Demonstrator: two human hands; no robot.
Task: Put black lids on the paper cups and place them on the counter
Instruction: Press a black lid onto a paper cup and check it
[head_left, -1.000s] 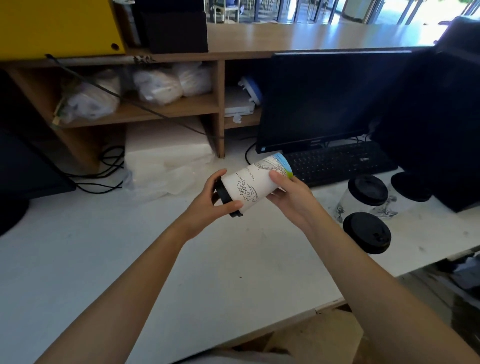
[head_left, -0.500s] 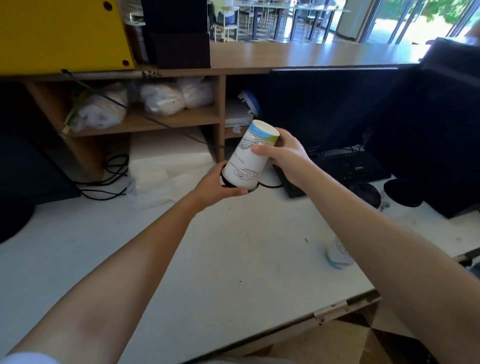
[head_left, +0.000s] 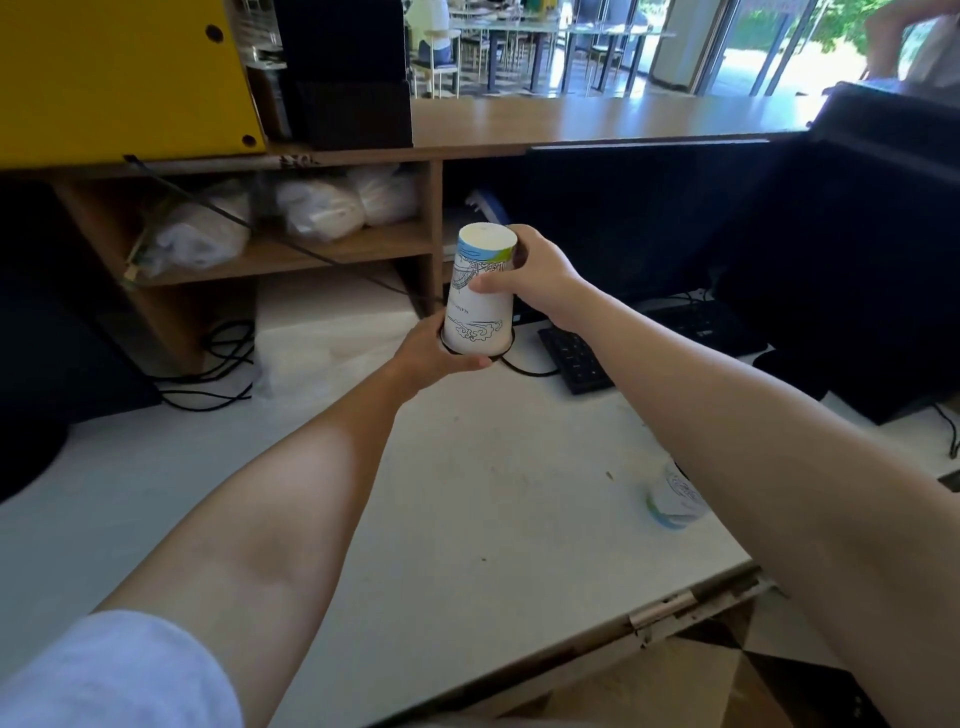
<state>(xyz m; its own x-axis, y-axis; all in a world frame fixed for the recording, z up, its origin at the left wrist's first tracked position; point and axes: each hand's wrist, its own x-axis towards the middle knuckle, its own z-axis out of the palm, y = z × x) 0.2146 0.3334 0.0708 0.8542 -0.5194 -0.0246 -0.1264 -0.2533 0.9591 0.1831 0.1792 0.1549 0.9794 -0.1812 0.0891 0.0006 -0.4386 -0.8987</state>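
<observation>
1. The printed white paper cup (head_left: 480, 293) is held upside down above the white worktop (head_left: 363, 493).
2. The right hand (head_left: 535, 278) grips its base end; the left hand (head_left: 434, 358) cups the black plastic lid (head_left: 448, 347) underneath.
3. Press evenly around the rim to seat it.

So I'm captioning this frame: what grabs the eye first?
An upside-down paper cup held mid-air at centre, the right hand gripping its side, the left hand at its lidded mouth below. Behind stands a dark monitor; upper left, a yellow box.
</observation>
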